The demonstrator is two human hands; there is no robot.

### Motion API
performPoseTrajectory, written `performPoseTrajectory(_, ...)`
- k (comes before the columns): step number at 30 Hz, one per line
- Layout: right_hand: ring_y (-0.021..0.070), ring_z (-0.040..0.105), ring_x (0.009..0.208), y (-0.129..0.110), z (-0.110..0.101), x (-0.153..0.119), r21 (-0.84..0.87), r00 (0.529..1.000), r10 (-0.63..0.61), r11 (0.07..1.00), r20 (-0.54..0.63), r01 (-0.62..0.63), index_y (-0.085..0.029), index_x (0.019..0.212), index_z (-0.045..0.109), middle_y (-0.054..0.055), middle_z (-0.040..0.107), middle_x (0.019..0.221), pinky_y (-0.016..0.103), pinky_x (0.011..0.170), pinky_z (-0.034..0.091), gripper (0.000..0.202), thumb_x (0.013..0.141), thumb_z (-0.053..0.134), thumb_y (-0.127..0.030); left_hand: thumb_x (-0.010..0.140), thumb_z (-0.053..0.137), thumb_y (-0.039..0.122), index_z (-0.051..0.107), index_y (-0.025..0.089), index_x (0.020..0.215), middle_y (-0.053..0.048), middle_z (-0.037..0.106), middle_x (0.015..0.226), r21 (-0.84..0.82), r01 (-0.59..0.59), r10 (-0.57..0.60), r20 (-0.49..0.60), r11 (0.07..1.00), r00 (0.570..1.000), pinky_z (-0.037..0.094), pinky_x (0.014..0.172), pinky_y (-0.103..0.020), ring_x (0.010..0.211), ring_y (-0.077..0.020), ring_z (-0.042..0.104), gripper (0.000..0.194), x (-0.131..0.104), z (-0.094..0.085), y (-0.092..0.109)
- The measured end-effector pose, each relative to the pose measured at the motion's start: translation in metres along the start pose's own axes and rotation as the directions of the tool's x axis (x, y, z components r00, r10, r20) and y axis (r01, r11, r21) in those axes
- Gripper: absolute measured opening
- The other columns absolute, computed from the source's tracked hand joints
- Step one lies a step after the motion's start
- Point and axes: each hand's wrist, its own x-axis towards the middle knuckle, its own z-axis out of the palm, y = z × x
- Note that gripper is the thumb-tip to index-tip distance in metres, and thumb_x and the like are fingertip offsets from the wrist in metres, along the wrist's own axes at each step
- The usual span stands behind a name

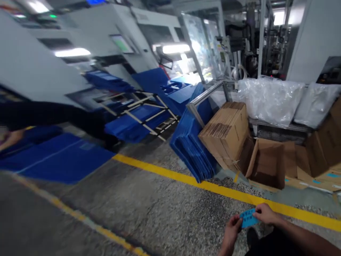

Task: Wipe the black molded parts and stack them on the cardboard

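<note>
Near the lower right, a small bright blue label [248, 218] with dark printed characters is stretched between my two hands. My left hand [232, 227] pinches its left edge between thumb and fingers. The right edge is pinched by my right hand [264, 214]. Both hands are above the speckled floor, in front of my body, with a dark shoe [252, 237] just below the label. Beyond the hands stands an open, hollow cardboard box [268, 163].
Folded cardboard [226, 131] and blue sheets [193, 149] lean by a metal frame. A yellow line [170, 173] crosses the floor. Plastic bags [270, 99] lie on a rack. At left, a person's hand [12, 138] is near a blue sheet [55, 156]. Machines stand behind.
</note>
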Motion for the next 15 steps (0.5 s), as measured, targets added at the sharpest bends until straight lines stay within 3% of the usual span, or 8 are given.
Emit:
performPoseTrajectory(2, 0.0183, 0.057, 0.073, -0.004, 0.011, 0.012, 0.053, 0.996, 0.074, 0.996, -0.046, -0.071, -0.019, 0.068, 0.067, 0.0, 0.064, 0.069, 0.029, 0.069, 0.037, 0.019, 0.074, 0.064, -0.037, 0.045, 0.083, 0.07, 0.069, 0.023, 0.081, 0.0, 0.065, 0.072, 0.021, 0.007, -0.006, -0.03, 1.0, 1.0, 0.047, 0.065, -0.031, 0.066, -0.0181, 0.06, 0.061, 0.011, -0.007, 0.001)
performPoseTrajectory(5, 0.0176, 0.057, 0.072, -0.003, 0.016, 0.031, 0.17, 0.975, 0.199, 0.969, -0.104, -0.18, -0.019, 0.063, 0.063, 0.0, 0.063, 0.066, 0.028, 0.068, 0.038, 0.014, 0.071, 0.065, -0.03, 0.048, 0.082, 0.073, 0.071, 0.024, 0.084, -0.003, 0.071, 0.079, 0.091, -0.008, 0.012, -0.042, 0.996, 0.999, 0.053, 0.071, -0.036, 0.075, -0.0237, 0.067, 0.062, 0.037, -0.003, 0.009)
performPoseTrajectory(8, 0.0161, 0.058, 0.063, 0.001, 0.004, 0.064, 0.299, 0.942, 0.323, 0.911, -0.089, -0.284, -0.018, 0.058, 0.059, 0.001, 0.059, 0.057, 0.026, 0.061, 0.038, 0.02, 0.073, 0.066, -0.03, 0.052, 0.08, 0.075, 0.073, 0.021, 0.092, -0.008, 0.075, 0.086, 0.229, -0.078, 0.079, 0.009, 0.97, 0.997, 0.056, 0.08, -0.041, 0.085, -0.0299, 0.071, 0.067, 0.082, 0.012, 0.041)
performPoseTrajectory(12, 0.0128, 0.054, 0.047, 0.0, -0.033, 0.149, 0.496, 0.911, 0.411, 0.788, 0.017, -0.364, -0.018, 0.062, 0.059, 0.0, 0.056, 0.051, 0.022, 0.049, 0.037, 0.032, 0.08, 0.067, -0.043, 0.06, 0.076, 0.07, 0.07, 0.014, 0.112, -0.012, 0.077, 0.085, 0.45, -0.201, 0.195, 0.06, 0.87, 0.979, 0.058, 0.083, -0.041, 0.085, -0.0317, 0.074, 0.076, 0.169, 0.045, 0.13)
performPoseTrajectory(15, 0.0116, 0.057, 0.05, -0.008, -0.07, 0.244, 0.632, 0.919, 0.39, 0.701, 0.048, -0.331, -0.018, 0.067, 0.06, -0.001, 0.058, 0.055, 0.019, 0.049, 0.038, 0.035, 0.081, 0.07, -0.048, 0.073, 0.07, 0.055, 0.071, 0.011, 0.11, -0.015, 0.079, 0.088, 0.706, -0.245, 0.265, 0.084, 0.665, 0.961, 0.059, 0.083, -0.04, 0.086, -0.0307, 0.076, 0.058, 0.247, 0.077, 0.218)
